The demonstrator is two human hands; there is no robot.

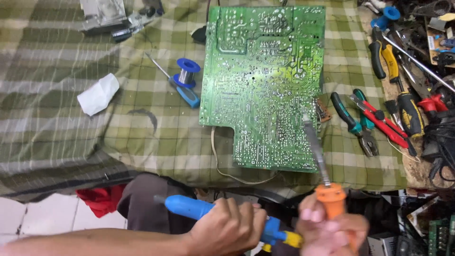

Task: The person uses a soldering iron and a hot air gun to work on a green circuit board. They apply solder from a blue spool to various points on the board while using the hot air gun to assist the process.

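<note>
A large green circuit board (pixel 263 80) lies solder side up on a green checked cloth (pixel 57 85). My left hand (pixel 227 227) grips a blue and yellow desoldering pump (pixel 189 207) near the bottom edge, held roughly level. My right hand (pixel 332 232) holds an orange-handled soldering iron (pixel 327 189); its metal shaft rises up and left, and its tip sits over the board's lower right part. Both hands are below the board, close to each other.
A blue solder spool (pixel 187 71) and a blue-handled screwdriver (pixel 182 87) lie left of the board, with a crumpled white tissue (pixel 98 94) farther left. Pliers, cutters and screwdrivers (pixel 379 118) crowd the right side. Red cloth (pixel 99 199) and floor tiles show below.
</note>
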